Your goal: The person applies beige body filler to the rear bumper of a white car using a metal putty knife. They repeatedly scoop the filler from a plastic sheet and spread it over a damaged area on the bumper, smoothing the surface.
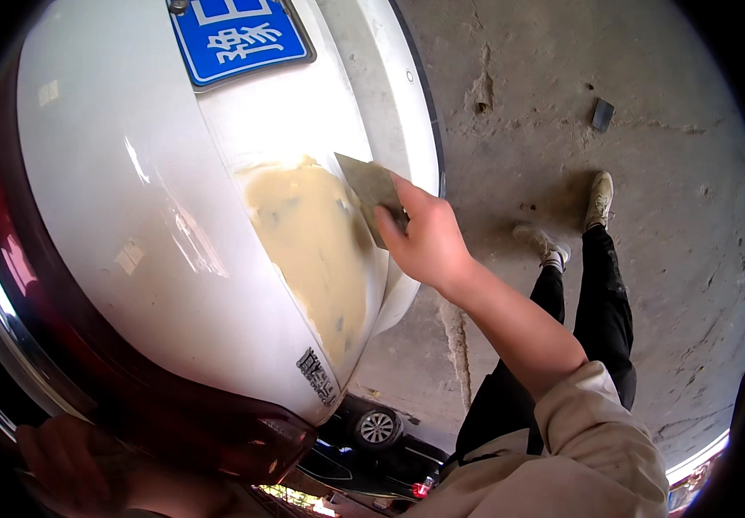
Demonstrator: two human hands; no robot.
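My right hand (424, 229) grips a thin, flat metal putty scraper (368, 186) between thumb and fingers. The scraper's blade is at the right edge of a large patch of beige putty (308, 233) spread over the white rear panel (157, 216) of a car. Darker spots show through the putty in places. At the lower left, in deep shadow beside the dark red tail lamp (208, 423), my left hand (66, 457) is dimly visible. Its fingers are too dark to make out clearly, and whatever it may hold is hidden.
Above the putty sits a blue licence plate (243, 39). The white bumper (390, 86) curves along the panel's right side. My shoes (599, 198) stand on cracked concrete floor (683, 285), near a small dark flat piece (602, 115). Behind, a dark car's wheel (378, 428) shows.
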